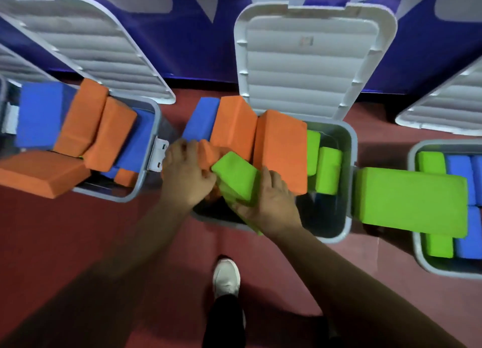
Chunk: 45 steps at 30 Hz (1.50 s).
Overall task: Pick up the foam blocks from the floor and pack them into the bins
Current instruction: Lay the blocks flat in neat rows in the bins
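Both my hands are over the middle grey bin [348, 191]. My right hand [271, 204] grips a green foam block [236, 176], tilted at the bin's front left. My left hand [186, 175] holds the same green block's left side and touches an orange block [208, 153] behind it. Tall orange blocks [280, 149] and a blue block [202, 119] stand upright in this bin, with smaller green blocks [328, 169] at its right.
A left bin [152, 149] holds orange and blue blocks; one orange block [39, 173] overhangs its front. A right bin [417, 217] holds green and blue blocks, with a large green block [409, 201] across its rim. Open white lids lean on the blue wall. My shoe [226, 277] stands on red floor.
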Motion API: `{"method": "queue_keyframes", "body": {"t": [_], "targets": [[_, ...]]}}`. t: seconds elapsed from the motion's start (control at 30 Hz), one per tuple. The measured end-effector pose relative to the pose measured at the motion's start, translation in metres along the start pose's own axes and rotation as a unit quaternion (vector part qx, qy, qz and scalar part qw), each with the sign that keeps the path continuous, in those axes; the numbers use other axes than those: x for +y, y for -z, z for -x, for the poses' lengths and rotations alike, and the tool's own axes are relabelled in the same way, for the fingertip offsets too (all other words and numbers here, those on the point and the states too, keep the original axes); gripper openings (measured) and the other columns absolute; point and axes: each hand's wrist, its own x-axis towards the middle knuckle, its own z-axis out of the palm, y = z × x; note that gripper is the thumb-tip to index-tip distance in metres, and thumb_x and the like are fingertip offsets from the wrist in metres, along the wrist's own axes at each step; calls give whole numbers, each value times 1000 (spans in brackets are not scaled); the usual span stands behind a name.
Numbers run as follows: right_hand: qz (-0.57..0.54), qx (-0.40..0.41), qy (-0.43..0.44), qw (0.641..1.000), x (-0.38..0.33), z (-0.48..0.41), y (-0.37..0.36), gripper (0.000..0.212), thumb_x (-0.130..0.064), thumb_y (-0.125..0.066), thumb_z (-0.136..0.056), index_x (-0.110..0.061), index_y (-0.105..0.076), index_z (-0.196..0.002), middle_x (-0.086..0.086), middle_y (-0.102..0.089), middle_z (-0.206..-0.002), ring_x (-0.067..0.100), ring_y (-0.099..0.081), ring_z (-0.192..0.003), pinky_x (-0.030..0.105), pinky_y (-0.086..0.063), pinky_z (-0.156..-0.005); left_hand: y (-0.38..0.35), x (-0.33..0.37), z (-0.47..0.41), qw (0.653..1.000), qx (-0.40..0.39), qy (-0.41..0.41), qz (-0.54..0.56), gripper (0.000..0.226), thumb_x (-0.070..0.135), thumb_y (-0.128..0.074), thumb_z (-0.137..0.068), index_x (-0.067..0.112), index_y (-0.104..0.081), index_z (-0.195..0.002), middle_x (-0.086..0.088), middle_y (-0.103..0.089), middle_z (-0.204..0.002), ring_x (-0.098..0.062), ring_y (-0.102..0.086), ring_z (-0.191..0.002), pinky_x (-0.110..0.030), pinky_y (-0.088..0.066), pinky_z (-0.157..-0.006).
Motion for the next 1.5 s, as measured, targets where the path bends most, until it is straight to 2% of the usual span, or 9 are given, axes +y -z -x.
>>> {"method": "queue_keyframes", "body": {"t": [0.17,0.5,0.57,0.77,0.9,1.0,1.13,1.27,1.5], "targets": [[14,58,-42,997,-11,-12,-23,83,-45,-72,-70,-4,-45,-137,16,-49,-113,40,-49,-100,48,-42,-86,-22,-46,-23,984,-177,9,-18,107,38,-76,-71,3,-17,-153,-20,-34,-149,-36,-34,-137,-44,-29,-113],[-161,123,-135,970,-3,41,93,90,-46,-85,-70,-12,-45,-143,3,-50,-126,13,-48,-116,17,-35,-99,59,-13,-4,980,-111,56,153,82,33,-85,-60,14,-46,-130,-15,-46,-128,-37,-45,-123,-46,-41,-102],[-198,143,-169,955,7,58,126,87,-47,-86,-69,-15,-50,-141,1,-54,-126,14,-53,-117,26,-41,-104,91,13,7,981,-84,53,165,83,34,-85,-59,14,-46,-129,-15,-47,-127,-36,-45,-122,-47,-41,-102],[-365,206,-270,867,63,114,217,59,-32,-87,-73,-21,-56,-122,-4,-68,-109,-3,-67,-91,24,-56,-85,162,110,24,968,-27,100,229,78,41,-81,-58,10,-53,-123,-16,-53,-122,-32,-52,-113,-40,-44,-94],[-440,269,-349,783,133,135,245,63,-28,-83,-79,-14,-44,-126,3,-63,-106,7,-62,-78,15,-51,-62,165,176,38,929,-14,176,325,80,55,-69,-52,16,-54,-121,-9,-59,-120,-28,-58,-109,-44,-49,-95],[-492,258,-379,740,187,135,253,58,-38,-85,-74,-23,-45,-113,15,-66,-113,19,-65,-82,33,-55,-72,148,223,52,895,-41,210,391,64,54,-72,-56,26,-62,-113,1,-66,-112,-20,-63,-102,-44,-51,-90],[-504,230,-405,728,259,122,247,70,-54,-86,-59,-27,-49,-112,12,-67,-113,28,-70,-96,48,-59,-84,106,281,68,823,-105,248,500,36,39,-73,-65,30,-71,-100,9,-73,-101,-16,-67,-98,-43,-54,-88],[-496,166,-407,749,285,107,232,63,-43,-80,-77,-20,-47,-125,7,-64,-108,21,-63,-85,29,-54,-72,47,312,71,786,-154,263,537,31,37,-71,-61,28,-76,-90,2,-75,-95,-26,-68,-99,-51,-51,-95],[-455,120,-436,768,330,106,199,56,-54,-52,-95,-12,-57,-132,9,-59,-134,25,-57,-119,40,-44,-103,-70,307,68,760,-216,320,522,74,47,-78,-51,12,-63,-113,-16,-69,-112,-38,-64,-105,-62,-50,-92]]}}
